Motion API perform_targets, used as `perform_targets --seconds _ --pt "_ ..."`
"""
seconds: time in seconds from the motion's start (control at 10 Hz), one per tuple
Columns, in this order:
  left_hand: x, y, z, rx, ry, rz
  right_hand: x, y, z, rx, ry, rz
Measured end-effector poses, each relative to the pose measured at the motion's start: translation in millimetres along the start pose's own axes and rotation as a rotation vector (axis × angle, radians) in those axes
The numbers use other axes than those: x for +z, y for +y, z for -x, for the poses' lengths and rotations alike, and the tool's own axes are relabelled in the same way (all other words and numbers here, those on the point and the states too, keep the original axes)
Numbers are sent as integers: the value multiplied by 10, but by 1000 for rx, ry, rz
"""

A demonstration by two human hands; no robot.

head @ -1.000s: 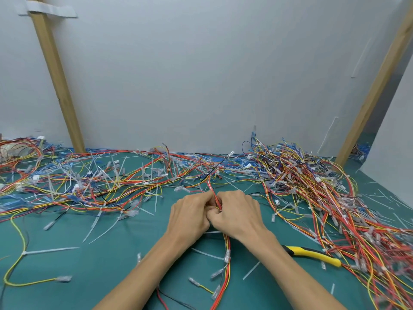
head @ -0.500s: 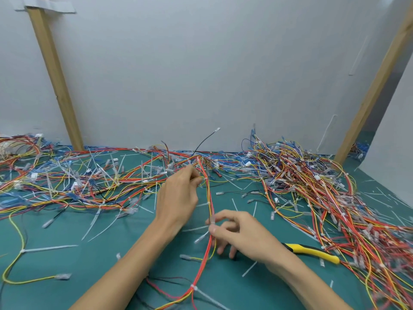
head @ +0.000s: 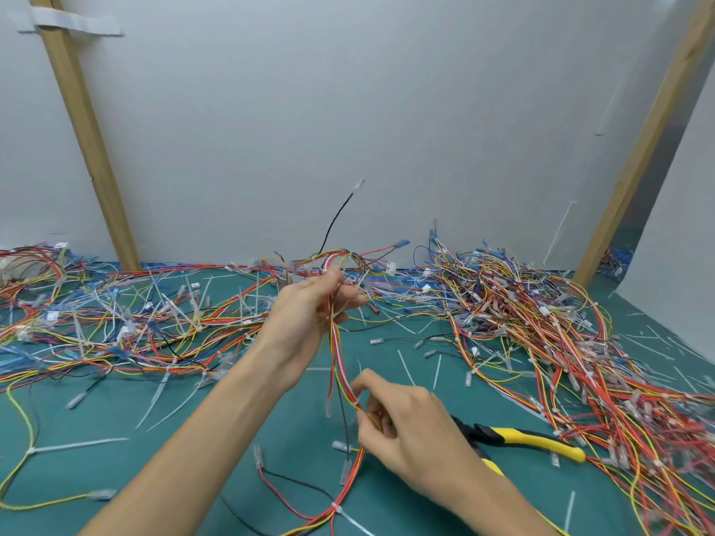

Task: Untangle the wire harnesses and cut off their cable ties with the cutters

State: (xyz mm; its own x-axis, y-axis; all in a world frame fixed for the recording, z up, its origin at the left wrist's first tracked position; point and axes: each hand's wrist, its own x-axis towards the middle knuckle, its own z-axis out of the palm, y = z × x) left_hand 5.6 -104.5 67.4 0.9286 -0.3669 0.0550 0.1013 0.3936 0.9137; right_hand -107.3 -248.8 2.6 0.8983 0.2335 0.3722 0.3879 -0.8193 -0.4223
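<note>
Harness wires (head: 337, 353) hang between my hands. My left hand (head: 305, 315) grips them up high, fingers curled. My right hand (head: 410, 431) pinches them lower down. Yellow cutters (head: 534, 439) lie near.

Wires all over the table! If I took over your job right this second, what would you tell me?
Hands: the left hand grips the wire harness up high. The right hand pinches it lower down.
Cutters: lying on the green mat, just right of the right hand, held by nobody.
Done: loose ties lie about the mat, and this harness is lifted up.
Left: a white cable tie near the harness's bottom is uncut. The right pile and left pile are tangled.
</note>
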Motion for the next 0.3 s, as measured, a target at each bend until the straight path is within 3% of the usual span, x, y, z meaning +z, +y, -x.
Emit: perform_targets --seconds 0.3 --pt "2 -8 -7 214 -43 104 -277 22 102 31 24 173"
